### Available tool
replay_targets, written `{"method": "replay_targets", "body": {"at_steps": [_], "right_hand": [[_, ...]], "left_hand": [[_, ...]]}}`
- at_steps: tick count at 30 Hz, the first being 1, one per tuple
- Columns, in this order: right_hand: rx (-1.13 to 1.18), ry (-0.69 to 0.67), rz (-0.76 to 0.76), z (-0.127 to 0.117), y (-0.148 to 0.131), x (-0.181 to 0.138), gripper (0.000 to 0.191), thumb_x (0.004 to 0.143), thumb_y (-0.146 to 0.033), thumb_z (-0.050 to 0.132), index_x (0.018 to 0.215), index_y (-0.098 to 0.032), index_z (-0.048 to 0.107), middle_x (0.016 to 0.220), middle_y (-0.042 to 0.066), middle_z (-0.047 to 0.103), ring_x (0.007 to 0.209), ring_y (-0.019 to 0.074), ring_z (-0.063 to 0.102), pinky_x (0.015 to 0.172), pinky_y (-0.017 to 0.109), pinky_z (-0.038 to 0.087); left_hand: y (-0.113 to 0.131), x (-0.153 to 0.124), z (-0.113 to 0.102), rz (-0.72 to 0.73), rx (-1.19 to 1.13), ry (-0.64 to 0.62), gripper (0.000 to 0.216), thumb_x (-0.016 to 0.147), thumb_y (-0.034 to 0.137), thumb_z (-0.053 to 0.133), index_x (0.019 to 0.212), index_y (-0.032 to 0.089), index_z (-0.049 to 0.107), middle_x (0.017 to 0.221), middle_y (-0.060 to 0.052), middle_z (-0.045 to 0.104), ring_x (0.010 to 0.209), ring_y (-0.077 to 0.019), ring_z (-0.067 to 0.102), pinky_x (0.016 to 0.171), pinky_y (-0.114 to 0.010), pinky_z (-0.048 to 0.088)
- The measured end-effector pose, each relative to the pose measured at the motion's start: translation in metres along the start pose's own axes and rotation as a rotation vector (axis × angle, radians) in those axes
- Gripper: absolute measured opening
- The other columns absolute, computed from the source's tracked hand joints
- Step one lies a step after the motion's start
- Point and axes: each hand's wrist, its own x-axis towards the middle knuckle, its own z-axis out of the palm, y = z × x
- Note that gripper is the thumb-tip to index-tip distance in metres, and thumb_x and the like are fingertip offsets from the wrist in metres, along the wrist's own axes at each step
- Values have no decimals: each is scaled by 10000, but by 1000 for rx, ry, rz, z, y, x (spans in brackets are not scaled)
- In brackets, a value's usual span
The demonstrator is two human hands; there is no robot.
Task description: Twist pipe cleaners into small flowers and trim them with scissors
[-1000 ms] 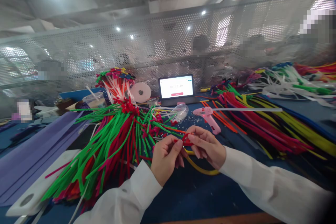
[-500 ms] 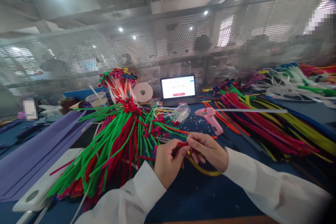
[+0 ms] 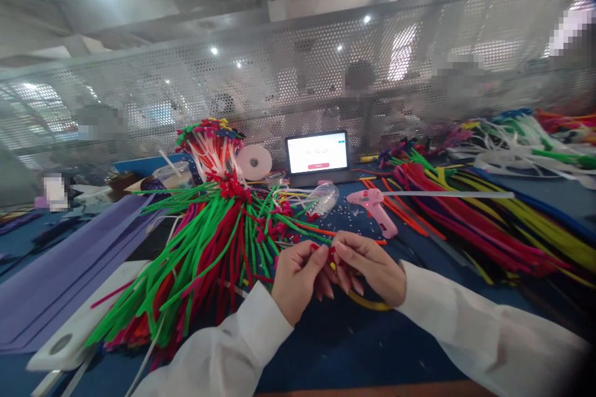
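Closely, two hands work at a small red piece (image 3: pixel 331 255), just nearer the wearer than the pink hot glue gun (image 3: pixel 372 203) and left of it.
Left of the glue gun, a heap of green and red pipe cleaners (image 3: pixel 200 254) crowds up to the left hand; a clear plastic container (image 3: pixel 325 200) lies nearer it on that side, a lit tablet (image 3: pixel 318 154) stands behind, and loose pipe cleaners (image 3: pixel 470 217) spread to its right, its glue stick (image 3: pixel 447 195) reaching over them. Left hand (image 3: pixel 300 274) and right hand (image 3: pixel 367 265) meet, wrists apart, thumbs and forefingers pinching the piece; a yellow strip (image 3: pixel 370 303) curves below the right hand, whether gripped I cannot tell.
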Motion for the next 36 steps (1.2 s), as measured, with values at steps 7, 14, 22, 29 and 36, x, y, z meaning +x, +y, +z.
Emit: {"method": "replay_targets", "body": {"at_steps": [7,14,22,29,36], "right_hand": [[68,-28,-1,0,-1,0,275,820,-386,387,683,-150,412,476,-35,474,375,61,482,307,125,308],[206,7,56,-2,-2,1,318,846,-409,290,746,-149,445,563,-8,493,409,70,492,323,148,316],[140,-7,96,-4,-3,1,243,812,-353,408,686,-146,434,439,-35,483,353,40,421,328,128,260],[-49,-3,125,-5,0,3,377,788,-410,426,521,-145,394,379,-32,476,298,29,371,334,161,236],[-100,27,123,-5,0,3,373,803,-392,405,527,-141,427,403,-35,465,316,29,345,347,169,235]], "left_hand": [[1,1,3,-48,-203,0,277,779,351,449,631,118,465,501,-12,579,303,-58,463,255,-128,314],[1,1,-1,-11,-95,31,272,768,373,457,655,125,457,524,-2,572,338,-73,498,288,-147,358],[-2,1,-4,28,127,42,286,785,386,418,669,132,477,539,-7,563,380,-77,503,336,-162,369],[-2,-3,-8,170,473,39,281,796,361,409,649,147,516,544,-3,546,454,-82,520,438,-176,397],[-3,-2,-4,146,415,-11,270,793,369,407,688,146,516,557,-5,554,424,-89,537,375,-166,394]]}}
